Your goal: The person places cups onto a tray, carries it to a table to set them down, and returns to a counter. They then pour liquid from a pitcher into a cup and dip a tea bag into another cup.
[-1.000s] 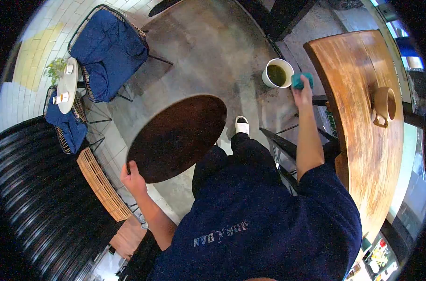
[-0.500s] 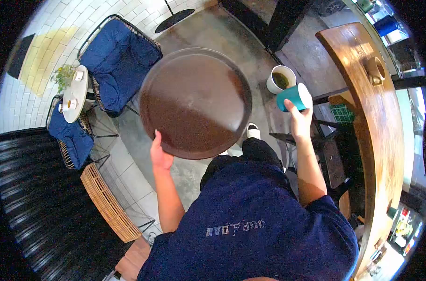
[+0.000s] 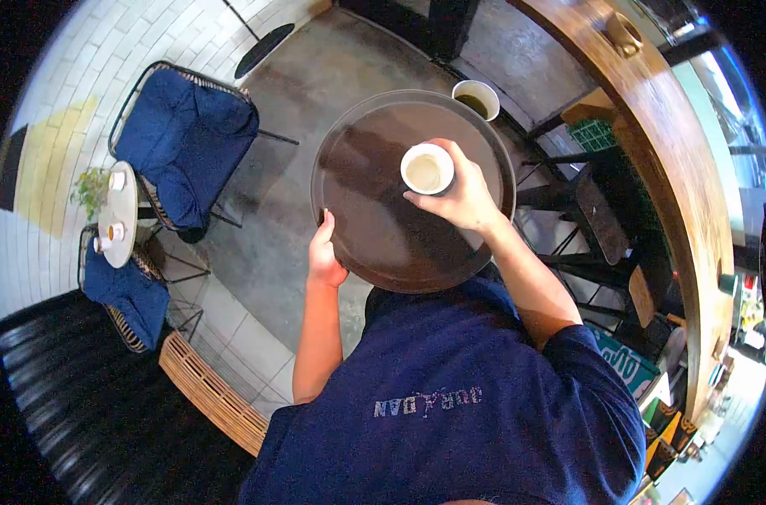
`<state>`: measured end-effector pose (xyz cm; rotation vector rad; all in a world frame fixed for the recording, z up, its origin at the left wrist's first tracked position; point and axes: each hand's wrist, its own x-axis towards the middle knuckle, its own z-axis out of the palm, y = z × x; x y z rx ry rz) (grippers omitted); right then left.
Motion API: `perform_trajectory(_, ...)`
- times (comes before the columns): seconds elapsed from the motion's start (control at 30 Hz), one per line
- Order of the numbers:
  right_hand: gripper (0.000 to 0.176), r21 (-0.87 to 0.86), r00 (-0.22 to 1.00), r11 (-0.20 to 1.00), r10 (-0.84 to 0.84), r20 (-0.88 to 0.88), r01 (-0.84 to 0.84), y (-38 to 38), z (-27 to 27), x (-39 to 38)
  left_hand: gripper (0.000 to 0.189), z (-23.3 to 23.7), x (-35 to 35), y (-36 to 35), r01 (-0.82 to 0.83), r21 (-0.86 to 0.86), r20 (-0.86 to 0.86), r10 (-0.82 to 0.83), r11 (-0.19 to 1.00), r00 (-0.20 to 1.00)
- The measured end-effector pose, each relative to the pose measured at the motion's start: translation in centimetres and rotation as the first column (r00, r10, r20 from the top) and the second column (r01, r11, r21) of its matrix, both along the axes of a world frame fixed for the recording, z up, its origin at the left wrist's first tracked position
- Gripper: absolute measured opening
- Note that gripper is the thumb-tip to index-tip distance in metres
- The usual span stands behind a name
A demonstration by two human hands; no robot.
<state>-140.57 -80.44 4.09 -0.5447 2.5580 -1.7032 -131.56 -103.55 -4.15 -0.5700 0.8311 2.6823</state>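
Concrete floor [image 3: 273, 185] and white tile [image 3: 105, 67] fill the view below me, seen from above the person's shoulders. Right hand [image 3: 465, 200] first: its fingers are wrapped round a cup [image 3: 426, 170], mouth up and white inside, gripped from the near right side. The cup sits over the far-right part of a round brown tray [image 3: 374, 244]; I cannot tell whether its base touches the tray or hangs just above it. Left hand [image 3: 324, 252] is clenched on the tray's left rim, thumb on top, holding it about level in front of the chest. So the cup lies across the tray to the right of the left hand, and the right hand is the nearer of the 2. Just beyond the tray's far edge a white pot [image 3: 475, 99] of dark liquid stands on the floor. A curved wooden tabletop [image 3: 677, 143] runs along the right, with a mug [image 3: 622, 34] on it. To the left, 2 blue chairs [image 3: 185, 139] flank a small round tabletop [image 3: 118, 215].
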Motion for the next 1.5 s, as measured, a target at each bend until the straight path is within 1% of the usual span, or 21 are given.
perform_trajectory(0.07, 0.066, 0.039, 1.0, 0.999, 0.001, -0.024, 0.0, 1.2, -0.1, 0.6, 0.048, 0.7, -0.6, 1.2, 0.048, 0.036, -0.018, -0.048, 0.998, 0.999)
perform_trajectory(0.13, 0.065, 0.023, 0.999, 0.999, -0.035, -0.026, 0.036, 2.5, 0.0, 1.3, 0.048, 1.4, -1.1, 2.7, 0.04, -0.03, 0.067, -0.038, 0.999, 0.997)
perform_trajectory(0.27, 0.065, -0.027, 0.996, 0.997, -0.08, -0.031, 0.079, 6.5, 0.4, 2.4, 0.047, 2.3, -1.1, 6.2, 0.108, -0.025, -0.02, -0.109, 0.994, 0.994)
perform_trajectory(0.33, 0.064, -0.053, 0.994, 0.993, -0.104, -0.026, 0.103, 8.8, 0.4, 3.1, 0.045, 2.5, -0.7, 8.2, 0.073, -0.094, -0.011, -0.074, 0.993, 0.997)
perform_trajectory(0.53, 0.067, -0.063, 0.997, 0.997, -0.046, -0.065, 0.042, 15.8, 0.8, 5.4, 0.044, 3.1, 2.0, 14.8, 0.101, -0.043, -0.046, -0.103, 0.994, 0.994)
perform_trajectory(0.67, 0.076, -0.086, 1.0, 0.996, -0.013, 0.011, 0.014, 19.9, 1.8, 7.1, 0.044, 3.3, 4.0, 19.1, 0.07, -0.012, -0.044, -0.071, 0.997, 0.997)
perform_trajectory(0.7, 0.085, -0.077, 1.0, 0.997, 0.004, -0.007, -0.004, 20.9, 1.6, 7.5, 0.044, 3.5, 4.5, 20.0, 0.058, 0.008, -0.054, -0.057, 0.998, 0.997)
perform_trajectory(0.83, 0.096, -0.14, 0.998, 0.99, 0.027, 0.062, -0.018, 23.5, 2.6, 8.9, 0.045, 4.6, 5.5, 22.3, 0.033, -0.09, -0.031, -0.036, 0.995, 0.999)
perform_trajectory(0.9, 0.11, -0.161, 0.998, 0.986, 0.044, 0.051, -0.035, 24.3, 2.7, 9.6, 0.045, 4.9, 5.6, 23.1, 0.062, -0.085, -0.066, -0.068, 0.994, 0.996)
perform_trajectory(1.07, 0.121, -0.087, 0.994, 0.994, -0.073, -0.077, 0.066, 27.5, 4.1, 12.3, 0.046, 6.1, 5.0, 24.1, 0.199, -0.037, -0.095, -0.201, 0.979, 0.975)
perform_trajectory(1.1, 0.12, -0.061, 0.976, 0.995, -0.085, -0.203, 0.074, 28.5, 4.8, 13.1, 0.046, 6.2, 4.9, 24.2, 0.232, -0.003, -0.117, -0.231, 0.973, 0.966)
perform_trajectory(1.13, 0.12, -0.03, 0.941, 0.996, -0.087, -0.327, 0.082, 29.6, 5.2, 14.0, 0.046, 6.4, 4.8, 24.3, 0.257, 0.003, -0.129, -0.254, 0.966, 0.958)
perform_trajectory(1.17, 0.117, -0.067, 0.923, 0.982, -0.19, -0.335, 0.178, 30.8, 4.6, 15.2, 0.046, 6.5, 4.9, 24.5, 0.245, -0.034, -0.11, -0.247, 0.969, 0.963)
perform_trajectory(1.23, 0.1, -0.313, 0.855, 0.907, -0.385, -0.348, 0.281, 33.5, 4.5, 17.0, 0.048, 5.9, 5.2, 24.4, 0.209, -0.113, -0.063, -0.217, 0.971, 0.974)
perform_trajectory(1.27, 0.085, -0.285, 0.775, 0.857, -0.512, -0.37, 0.43, 35.5, 5.0, 18.2, 0.048, 5.7, 5.2, 24.4, 0.225, -0.105, -0.059, -0.232, 0.969, 0.971)
perform_trajectory(1.33, 0.049, -0.402, 0.552, 0.654, -0.756, -0.352, 0.64, 38.7, 6.2, 19.5, 0.048, 5.5, 5.7, 24.8, 0.243, -0.138, 0.004, -0.245, 0.96, 0.97)
perform_trajectory(1.37, 0.045, -0.342, 0.388, 0.526, -0.833, -0.395, 0.779, 41.2, 6.8, 20.0, 0.047, 5.7, 6.0, 25.1, 0.257, -0.091, -0.011, -0.259, 0.962, 0.966)
perform_trajectory(1.4, 0.045, -0.361, 0.267, 0.398, -0.894, -0.36, 0.844, 44.2, 7.1, 20.3, 0.047, 5.6, 6.2, 25.4, 0.259, -0.08, -0.018, -0.261, 0.963, 0.965)
perform_trajectory(1.43, 0.045, -0.42, 0.225, 0.376, -0.903, -0.367, 0.826, 47.6, 7.5, 20.7, 0.047, 5.4, 6.5, 25.6, 0.261, -0.071, -0.038, -0.264, 0.963, 0.964)
perform_trajectory(1.47, 0.047, -0.458, 0.16, 0.292, -0.939, -0.305, 0.84, 50.9, 7.9, 21.0, 0.047, 5.4, 6.6, 25.8, 0.263, -0.067, -0.056, -0.267, 0.962, 0.962)
perform_trajectory(1.5, 0.053, -0.372, 0.033, 0.17, -0.937, -0.347, 0.912, 53.5, 9.0, 21.3, 0.046, 5.5, 6.9, 26.2, 0.246, -0.069, -0.06, -0.25, 0.967, 0.966)
